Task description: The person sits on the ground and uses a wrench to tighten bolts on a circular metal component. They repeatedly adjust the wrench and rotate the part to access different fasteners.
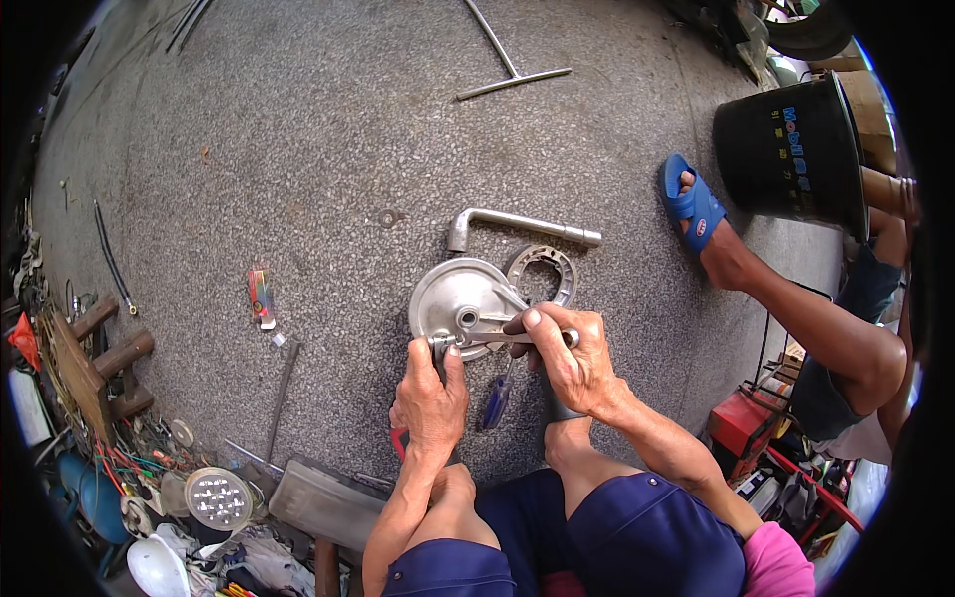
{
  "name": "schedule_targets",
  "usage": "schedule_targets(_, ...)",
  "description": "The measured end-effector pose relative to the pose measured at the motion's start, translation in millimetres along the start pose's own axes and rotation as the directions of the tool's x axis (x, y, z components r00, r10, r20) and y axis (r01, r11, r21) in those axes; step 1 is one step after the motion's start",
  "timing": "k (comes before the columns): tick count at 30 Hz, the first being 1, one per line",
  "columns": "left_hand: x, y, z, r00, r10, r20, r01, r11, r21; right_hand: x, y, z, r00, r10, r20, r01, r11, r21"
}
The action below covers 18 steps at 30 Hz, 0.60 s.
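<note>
In front of me on the floor is a round silver brake plate (460, 291), which looks like a motorcycle drum brake's, with a hub hole in its middle. My right hand (577, 358) is closed round a wrench (492, 338), whose far end lies over the plate's lower edge. My left hand (432, 400) pinches a small metal part (439, 344) at the plate's lower left, close to the wrench's end; the fingers partly hide it. A grey metal ring (567, 274) lies against the plate's right side. Just below the plate is a screwdriver (496, 403) with a dark blue handle.
Beyond the plate lies an L-shaped socket wrench (527, 221); a T-handle wrench (512, 80) is farther off. A black bucket (791, 154) and another person's foot in a blue sandal (693, 207) are at right. A wooden stool (85, 368), clutter and a plastic tray (323, 502) fill the lower left.
</note>
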State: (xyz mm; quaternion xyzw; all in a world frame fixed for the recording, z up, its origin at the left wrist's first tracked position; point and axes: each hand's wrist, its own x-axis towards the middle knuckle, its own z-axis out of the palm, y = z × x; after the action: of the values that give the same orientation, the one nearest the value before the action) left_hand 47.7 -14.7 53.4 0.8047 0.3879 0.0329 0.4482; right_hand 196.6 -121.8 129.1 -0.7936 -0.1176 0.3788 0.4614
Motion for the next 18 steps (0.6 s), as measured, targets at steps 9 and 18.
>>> schedule_targets(9, -3.1, 10.3, 0.3, 0.970, -0.221, 0.099, 0.207, 0.969, 0.135, 27.0, -12.0, -0.9, 0.993, -0.045, 0.105, 0.057, 0.991, -0.119)
schedule_targets(18, -7.6, 6.5, 9.9, 0.990, -0.141, 0.009, 0.141, 0.984, -0.112, 54.4, -37.8, 18.2, 0.769, -0.433, 0.470, 0.636, 0.580, -0.508)
